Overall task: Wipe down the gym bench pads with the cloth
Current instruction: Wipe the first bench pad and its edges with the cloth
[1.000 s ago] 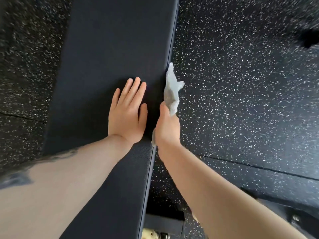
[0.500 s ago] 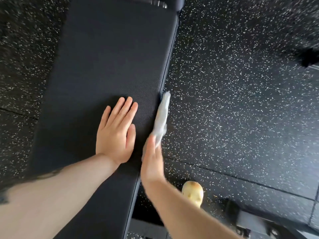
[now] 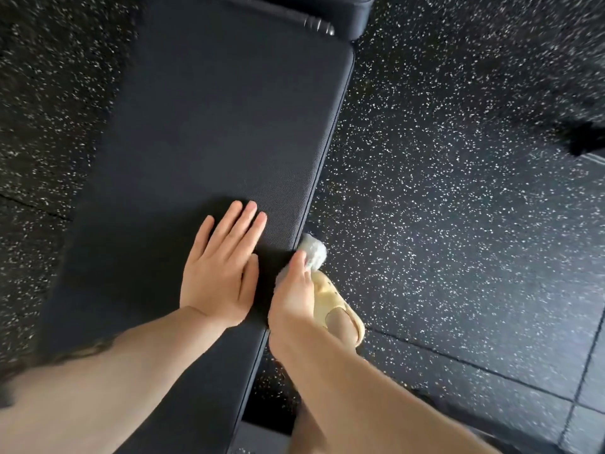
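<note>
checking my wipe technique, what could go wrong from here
The cloth is bunched small in the right hand at the bench pad side edge, so it may slip out or skip stretches. The left hand lies flat on the top, and the patch under it could go unwiped.

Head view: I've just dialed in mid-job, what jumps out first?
The long black bench pad fills the left and middle, with the left hand lying flat on its near part. Right beside it, the right hand presses a white cloth against the pad's right edge, above a yellow sandal on the speckled floor.
</note>
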